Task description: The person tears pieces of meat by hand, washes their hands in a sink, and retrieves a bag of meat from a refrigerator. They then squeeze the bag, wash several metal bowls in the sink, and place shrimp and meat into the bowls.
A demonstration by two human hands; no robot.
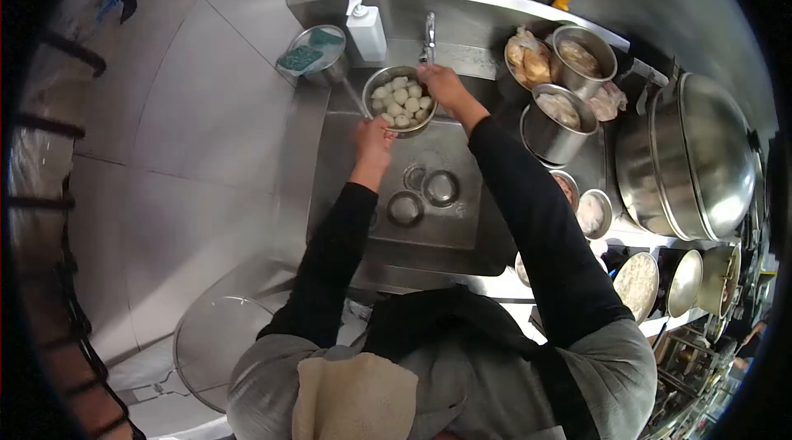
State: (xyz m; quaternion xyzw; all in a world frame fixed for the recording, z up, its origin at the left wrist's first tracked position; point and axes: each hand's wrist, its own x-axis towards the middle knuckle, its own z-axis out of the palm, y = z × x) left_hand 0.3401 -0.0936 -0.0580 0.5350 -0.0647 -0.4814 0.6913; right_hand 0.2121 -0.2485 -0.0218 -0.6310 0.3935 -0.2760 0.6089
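A round metal bowl [393,131] full of pale, round pieces [400,97] is held over the back of a steel sink [450,230]. The fingers of my left hand [375,141] grip its lower left rim. At the bowl's upper right, beside the faucet [430,32], is my right hand [445,87], closed; whether it grips the rim or the faucet is hard to tell. Water in the bowl cannot be made out clearly. Two small round metal pieces [440,188] lie on the sink floor below.
A white pump bottle [366,30] and a metal pot [331,70] with green scrubbing material stand behind the sink at left. Pots with bagged food [561,139] crowd the right side, near a large domed metal vessel [701,155]. A round mesh strainer [223,349] is at lower left.
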